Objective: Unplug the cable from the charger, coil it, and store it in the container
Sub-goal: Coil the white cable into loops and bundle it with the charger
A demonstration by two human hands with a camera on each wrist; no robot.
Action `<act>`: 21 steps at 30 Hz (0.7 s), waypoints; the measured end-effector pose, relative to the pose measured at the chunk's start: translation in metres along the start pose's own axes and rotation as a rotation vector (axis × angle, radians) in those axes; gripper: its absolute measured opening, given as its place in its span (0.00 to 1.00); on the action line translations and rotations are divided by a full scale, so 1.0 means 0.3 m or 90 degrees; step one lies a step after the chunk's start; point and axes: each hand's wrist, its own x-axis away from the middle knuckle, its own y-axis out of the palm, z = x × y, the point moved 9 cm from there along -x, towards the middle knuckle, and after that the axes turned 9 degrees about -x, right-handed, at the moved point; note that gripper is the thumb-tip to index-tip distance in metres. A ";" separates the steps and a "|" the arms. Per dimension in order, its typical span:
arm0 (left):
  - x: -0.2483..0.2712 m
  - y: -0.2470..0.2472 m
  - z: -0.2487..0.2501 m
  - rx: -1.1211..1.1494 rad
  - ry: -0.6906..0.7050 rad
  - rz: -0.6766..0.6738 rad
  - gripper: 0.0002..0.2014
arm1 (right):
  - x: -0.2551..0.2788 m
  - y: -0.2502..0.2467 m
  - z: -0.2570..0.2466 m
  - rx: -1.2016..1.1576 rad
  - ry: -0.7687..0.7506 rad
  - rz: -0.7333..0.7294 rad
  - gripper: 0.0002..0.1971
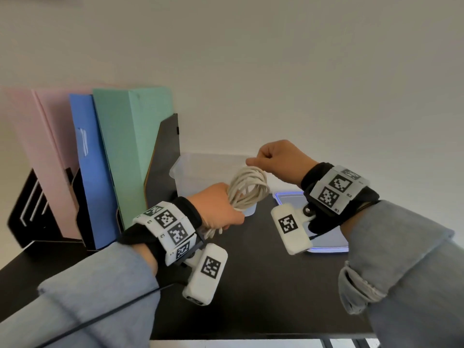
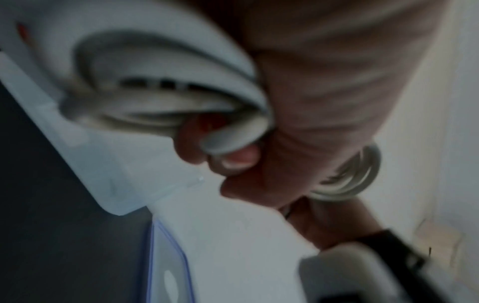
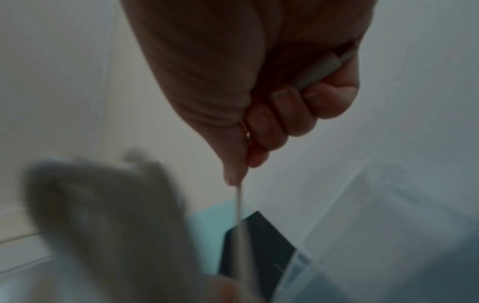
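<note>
A white cable (image 1: 247, 188) is wound into a bundle of loops in front of the clear plastic container (image 1: 190, 169). My left hand (image 1: 218, 209) grips the lower part of the bundle; in the left wrist view its fingers (image 2: 233, 157) curl round the cable loops (image 2: 166, 102). My right hand (image 1: 273, 159) is above and to the right of the coil, fist curled, holding the cable's free end. In the right wrist view the cable strand (image 3: 239, 205) runs down from my fingers (image 3: 279, 114), and the plug end (image 3: 318, 69) sticks out by the thumb. No charger is visible.
A clear lid with a blue rim (image 1: 334, 237) lies flat on the black desk (image 1: 263, 285) under my right wrist. Pink, blue and green folders (image 1: 118, 151) stand in a black file rack (image 1: 165, 159) at the left. A white wall rises behind.
</note>
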 end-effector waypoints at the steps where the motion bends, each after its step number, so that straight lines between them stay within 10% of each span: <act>1: -0.004 0.006 -0.001 -0.008 -0.008 0.000 0.12 | 0.000 0.002 -0.033 -0.002 -0.017 0.001 0.20; 12: -0.025 -0.052 -0.056 0.017 -0.082 0.093 0.16 | 0.150 0.182 -0.253 0.340 -0.290 -0.036 0.14; 17: -0.018 -0.063 -0.134 0.456 -0.117 0.115 0.14 | 0.158 0.110 -0.178 0.256 -0.255 0.081 0.09; 21: -0.016 -0.034 -0.086 0.598 -0.010 0.025 0.10 | 0.126 0.095 -0.060 -0.106 -0.073 -0.036 0.08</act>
